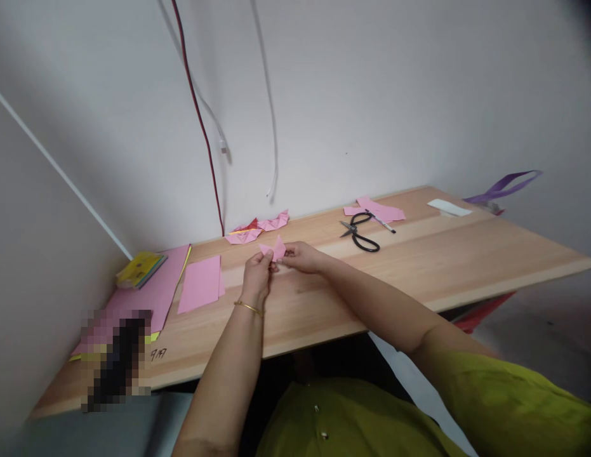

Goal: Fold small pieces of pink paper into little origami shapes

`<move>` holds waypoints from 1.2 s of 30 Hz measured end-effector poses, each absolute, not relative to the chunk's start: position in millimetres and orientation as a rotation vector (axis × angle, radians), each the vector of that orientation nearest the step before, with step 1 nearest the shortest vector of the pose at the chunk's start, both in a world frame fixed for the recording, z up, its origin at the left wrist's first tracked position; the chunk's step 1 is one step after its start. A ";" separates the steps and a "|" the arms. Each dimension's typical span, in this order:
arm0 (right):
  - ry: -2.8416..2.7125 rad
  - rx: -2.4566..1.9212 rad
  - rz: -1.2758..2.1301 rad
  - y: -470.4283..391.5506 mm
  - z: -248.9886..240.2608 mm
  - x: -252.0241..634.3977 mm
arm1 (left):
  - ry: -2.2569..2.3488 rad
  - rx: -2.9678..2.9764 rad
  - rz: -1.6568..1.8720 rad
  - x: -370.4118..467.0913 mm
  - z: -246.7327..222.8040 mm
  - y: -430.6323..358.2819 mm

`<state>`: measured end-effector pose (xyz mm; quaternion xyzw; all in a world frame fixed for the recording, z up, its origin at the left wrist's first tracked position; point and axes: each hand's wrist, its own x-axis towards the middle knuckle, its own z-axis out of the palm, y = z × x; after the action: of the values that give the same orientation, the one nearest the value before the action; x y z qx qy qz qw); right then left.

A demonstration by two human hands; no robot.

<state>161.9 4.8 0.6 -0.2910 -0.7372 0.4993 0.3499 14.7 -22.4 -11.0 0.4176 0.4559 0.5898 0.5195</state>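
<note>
A small piece of folded pink paper point(277, 249) is held between both hands above the wooden table point(318, 298), its two pointed corners sticking up. My left hand point(257, 271) pinches its left side with the thumb on top. On the other side, my right hand point(299, 257) grips the paper with bent fingers, partly hidden behind it. Just beyond the hands, against the wall, lie several pleated pink paper pieces point(245, 237), one with red and yellow on it.
Black-handled scissors point(359, 231) lie open at the back right, near a pen point(383, 222) and pink paper scraps point(390, 211). A white strip point(449, 207) is farther right. At left are pink sheets point(200, 284), larger pink paper point(169, 285) and a yellow packet point(140, 268). Cables point(200, 114) hang down the wall.
</note>
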 end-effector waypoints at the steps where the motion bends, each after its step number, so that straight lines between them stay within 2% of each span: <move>1: -1.916 -0.746 1.300 4.2 1.0 161.9 | 1.095 0.991 1.416 14.8 -10.6 -22.6; 9: -1.916 -0.734 1.342 -0.3 5.6 160.6 | 1.055 0.900 1.434 14.8 -7.4 -23.3; 15: -1.847 -0.833 1.329 4.3 1.4 159.7 | 1.067 1.059 1.361 14.3 -9.8 -24.1; 23: -1.660 -0.727 1.413 3.1 3.6 160.9 | 1.113 1.078 1.377 14.1 -13.1 -22.3; 31: -1.687 -0.867 1.234 3.6 7.5 164.0 | 1.126 1.206 1.326 15.0 -10.1 -27.8; 36: -1.648 -0.848 1.341 2.7 9.7 162.8 | 1.112 1.171 1.367 14.2 -12.0 -24.7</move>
<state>162.8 2.7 9.7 -0.3376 -0.6557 0.5335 0.4141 14.2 -24.7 -12.0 0.4824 0.4578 0.5629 0.4907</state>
